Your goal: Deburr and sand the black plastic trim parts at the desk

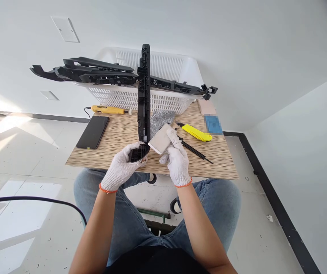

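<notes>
- Head view. Left hand (120, 164), white knit glove: fingers curled round the lower end of a long, black, ribbed plastic strip (144, 101).
- Right hand (177, 161), same glove: thumb and fingers closed on a flat off-white rectangular block (161, 140), its edge just beside the strip; contact cannot be told.
- Edges: gripped end near the front edge of the striped wood-look table (122, 133); bare boards show between strip and black flat phone (93, 132). To the right, a yellow ribbed-handled knife (196, 133) lies close.
- Writing: dark marking on the yellow corded tool (108, 110), too small to read; blue patch (213, 124) blurred.
- Strip's long axis points away from the person, far end over the white slotted plastic basket (169, 101).
</notes>
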A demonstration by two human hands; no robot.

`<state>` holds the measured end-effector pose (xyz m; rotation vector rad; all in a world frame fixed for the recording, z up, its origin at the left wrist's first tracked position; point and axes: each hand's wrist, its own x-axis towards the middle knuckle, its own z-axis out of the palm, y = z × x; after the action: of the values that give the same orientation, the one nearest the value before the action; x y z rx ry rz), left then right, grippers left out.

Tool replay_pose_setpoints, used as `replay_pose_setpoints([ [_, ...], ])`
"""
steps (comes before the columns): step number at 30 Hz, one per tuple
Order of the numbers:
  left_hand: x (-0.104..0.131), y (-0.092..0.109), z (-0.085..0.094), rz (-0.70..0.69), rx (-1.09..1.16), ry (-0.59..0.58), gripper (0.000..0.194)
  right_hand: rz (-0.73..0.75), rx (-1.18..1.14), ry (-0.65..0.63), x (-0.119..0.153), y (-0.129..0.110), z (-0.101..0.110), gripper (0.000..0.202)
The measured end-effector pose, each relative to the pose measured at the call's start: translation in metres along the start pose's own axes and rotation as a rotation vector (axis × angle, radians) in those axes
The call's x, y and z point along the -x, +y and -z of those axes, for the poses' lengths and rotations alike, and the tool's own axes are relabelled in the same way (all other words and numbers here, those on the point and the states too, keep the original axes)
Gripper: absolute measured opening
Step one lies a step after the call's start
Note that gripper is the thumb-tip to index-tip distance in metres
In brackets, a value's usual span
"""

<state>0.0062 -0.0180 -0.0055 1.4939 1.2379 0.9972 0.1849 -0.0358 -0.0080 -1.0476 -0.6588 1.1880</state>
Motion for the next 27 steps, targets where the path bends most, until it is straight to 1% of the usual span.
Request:
replay_pose_setpoints([
  [4, 0.001, 0.0, 0.0, 0.011, 0.0, -0.009, 0.051, -0.027, 0.031, 0.006, -0.003, 0.003, 0.003, 0.049],
  [6, 0.001, -0.002, 0.0, 0.008, -0.014, -0.006, 0.051, -0.031, 0.053, -0.005, -0.004, 0.004, 0.002, 0.056],
  [7, 0.001, -0.003, 0.001, 0.004, -0.026, -0.003, 0.051, -0.026, 0.058, -0.012, -0.004, 0.005, 0.002, 0.065],
  [11, 0.0, -0.005, 0.002, 0.005, -0.05, -0.002, 0.05, -0.037, 0.04, -0.053, -0.004, 0.002, 0.002, 0.113],
  [13, 0.0, -0.006, 0.002, -0.006, -0.04, 0.0, 0.05, -0.074, 0.032, -0.103, -0.004, 0.0, 0.002, 0.123],
  [15, -0.002, -0.007, 0.003, -0.041, -0.047, 0.0, 0.048, -0.124, 0.049, -0.189, -0.004, 0.0, 0.003, 0.119],
  [17, -0.003, -0.008, 0.004, -0.069, -0.067, -0.007, 0.047, -0.158, 0.08, -0.238, -0.005, 0.001, 0.002, 0.105],
  [18, -0.003, -0.009, 0.004, -0.074, -0.074, -0.008, 0.048, -0.157, 0.09, -0.218, -0.005, 0.002, 0.001, 0.098],
  [21, -0.004, -0.011, 0.005, -0.064, -0.083, -0.012, 0.052, -0.113, 0.107, -0.073, -0.005, 0.003, -0.003, 0.082],
  [25, -0.003, -0.012, 0.005, -0.071, -0.134, -0.027, 0.055, -0.153, 0.215, -0.067, -0.003, 0.003, -0.008, 0.074],
  [27, -0.003, -0.011, 0.004, -0.052, -0.132, -0.026, 0.054, -0.129, 0.189, 0.039, -0.004, 0.002, -0.009, 0.066],
])
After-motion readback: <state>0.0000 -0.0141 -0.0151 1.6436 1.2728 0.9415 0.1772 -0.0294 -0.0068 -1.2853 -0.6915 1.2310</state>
